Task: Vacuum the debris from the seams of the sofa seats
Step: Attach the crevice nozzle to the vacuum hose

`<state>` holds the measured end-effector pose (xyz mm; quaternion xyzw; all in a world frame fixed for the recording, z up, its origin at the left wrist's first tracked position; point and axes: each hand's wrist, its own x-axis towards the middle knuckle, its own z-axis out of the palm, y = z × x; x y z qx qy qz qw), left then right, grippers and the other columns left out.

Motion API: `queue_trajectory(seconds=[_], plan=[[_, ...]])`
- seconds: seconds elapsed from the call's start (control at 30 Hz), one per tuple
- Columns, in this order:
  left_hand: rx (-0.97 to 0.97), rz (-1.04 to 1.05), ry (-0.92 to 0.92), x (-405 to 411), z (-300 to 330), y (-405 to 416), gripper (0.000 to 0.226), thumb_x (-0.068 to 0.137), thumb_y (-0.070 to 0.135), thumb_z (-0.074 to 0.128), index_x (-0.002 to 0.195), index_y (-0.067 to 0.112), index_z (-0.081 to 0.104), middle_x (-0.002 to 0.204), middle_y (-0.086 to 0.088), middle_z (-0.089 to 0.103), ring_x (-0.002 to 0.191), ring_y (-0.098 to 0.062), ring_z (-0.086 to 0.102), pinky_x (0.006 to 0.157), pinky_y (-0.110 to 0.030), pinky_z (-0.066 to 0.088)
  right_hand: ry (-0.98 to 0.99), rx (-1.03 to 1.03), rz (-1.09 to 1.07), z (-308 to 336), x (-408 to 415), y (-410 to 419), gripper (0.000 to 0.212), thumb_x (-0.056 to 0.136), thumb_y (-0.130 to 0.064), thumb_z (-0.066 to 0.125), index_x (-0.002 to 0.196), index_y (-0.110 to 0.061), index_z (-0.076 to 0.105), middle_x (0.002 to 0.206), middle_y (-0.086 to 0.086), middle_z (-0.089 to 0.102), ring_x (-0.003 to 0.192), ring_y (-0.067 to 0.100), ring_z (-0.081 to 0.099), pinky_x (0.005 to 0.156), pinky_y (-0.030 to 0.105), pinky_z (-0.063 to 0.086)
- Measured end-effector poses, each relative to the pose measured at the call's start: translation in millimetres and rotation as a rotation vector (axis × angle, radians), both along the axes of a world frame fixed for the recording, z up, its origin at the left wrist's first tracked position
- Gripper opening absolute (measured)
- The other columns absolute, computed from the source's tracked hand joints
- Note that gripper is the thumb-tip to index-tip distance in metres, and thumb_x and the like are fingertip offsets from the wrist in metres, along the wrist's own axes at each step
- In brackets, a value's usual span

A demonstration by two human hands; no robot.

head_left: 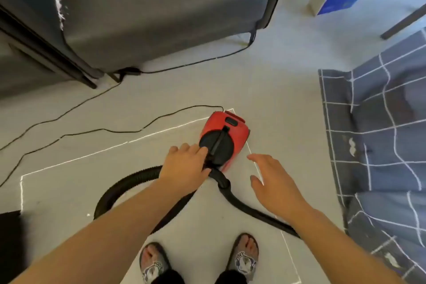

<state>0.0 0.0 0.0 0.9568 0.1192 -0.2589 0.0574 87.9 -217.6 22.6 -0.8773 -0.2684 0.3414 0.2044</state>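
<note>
Head view: left hand (185, 163) grips the red vacuum (224, 138) by its black handle (217, 143); right hand (274, 182) hovers open, empty.

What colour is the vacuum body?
Red, with a black round lid and handle; vacuum, seen in the head view.

Home living room, dark sofa (143, 18), checked bedding (380, 145)
</note>
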Motion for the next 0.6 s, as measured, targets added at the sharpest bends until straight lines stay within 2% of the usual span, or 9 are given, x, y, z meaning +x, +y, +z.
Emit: queue_trajectory(seconds=[0.1, 0.2, 0.27, 0.33, 0.4, 0.47, 0.6], plan=[[0.033, 0.024, 0.070, -6.1, -69.3, -5.9, 0.049, 0.097, 0.055, 0.049, 0.136, 0.026, 0.048, 0.128, 0.001, 0.058, 0.121, -0.026, 0.052, 0.102, -0.044, 0.040, 0.036, 0.013, -0.004, -54.0, -10.8, -8.0, 0.048, 0.103, -0.018, 0.050, 0.150, -0.022, 0.039, 0.149, -0.003, 0.044, 0.133, 0.015, 0.041, 0.106, 0.024, 0.036], [0.009, 0.073, 0.216, 0.1, -118.9, 1.8, 0.066, 0.092, 0.064, 0.050, 0.146, 0.027, 0.036, 0.134, -0.002, 0.053, 0.125, -0.029, 0.050, 0.103, -0.048, 0.039, 0.086, 0.011, 0.026, -98.8, -20.4, -10.2, 0.047, 0.103, -0.019, 0.051, 0.149, -0.023, 0.040, 0.147, -0.004, 0.045, 0.131, 0.013, 0.042, 0.104, 0.021, 0.035], [-0.017, 0.098, 0.285, 6.5, -142.3, 8.2, 0.074, 0.090, 0.065, 0.054, 0.150, 0.028, 0.029, 0.131, -0.003, 0.056, 0.120, -0.029, 0.055, 0.099, -0.045, 0.043, 0.083, 0.033, 0.006, -115.1, -19.5, -4.6, 0.043, 0.103, -0.020, 0.051, 0.146, -0.022, 0.043, 0.144, -0.003, 0.047, 0.130, 0.014, 0.044, 0.103, 0.021, 0.036], [-0.033, 0.089, 0.336, 4.3, -153.5, 9.3, 0.064, 0.095, 0.058, 0.054, 0.146, 0.026, 0.034, 0.120, -0.003, 0.061, 0.109, -0.026, 0.062, 0.090, -0.040, 0.049, 0.086, 0.044, -0.024, -125.3, -21.6, 3.9, 0.041, 0.103, -0.020, 0.052, 0.143, -0.021, 0.044, 0.141, -0.002, 0.048, 0.128, 0.015, 0.045, 0.101, 0.023, 0.039], [-0.048, 0.048, 0.285, -2.0, -152.8, 7.4, 0.046, 0.100, 0.053, 0.049, 0.135, 0.024, 0.046, 0.111, -0.001, 0.061, 0.100, -0.025, 0.065, 0.081, -0.037, 0.053, 0.098, 0.059, -0.054, -127.8, -26.2, 13.5, 0.042, 0.103, -0.019, 0.053, 0.144, -0.021, 0.044, 0.140, -0.001, 0.048, 0.129, 0.017, 0.046, 0.103, 0.026, 0.039], [-0.108, 0.066, 0.197, -11.9, -139.2, 15.2, 0.036, 0.101, 0.050, 0.047, 0.130, 0.028, 0.050, 0.105, 0.003, 0.058, 0.096, -0.023, 0.064, 0.075, -0.035, 0.049, 0.118, 0.082, -0.076, -125.6, -33.1, 24.9, 0.045, 0.101, -0.017, 0.055, 0.145, -0.021, 0.045, 0.137, -0.001, 0.050, 0.127, 0.018, 0.047, 0.103, 0.028, 0.041], [-0.355, 0.156, 0.035, -35.7, -84.6, 58.6, 0.029, 0.100, 0.044, 0.054, 0.129, 0.039, 0.054, 0.096, 0.014, 0.055, 0.090, -0.010, 0.056, 0.075, -0.029, 0.042, 0.162, 0.067, -0.138, -114.7, -43.6, 47.9, 0.054, 0.098, -0.015, 0.061, 0.148, -0.022, 0.042, 0.136, -0.002, 0.048, 0.125, 0.018, 0.048, 0.104, 0.028, 0.042]])
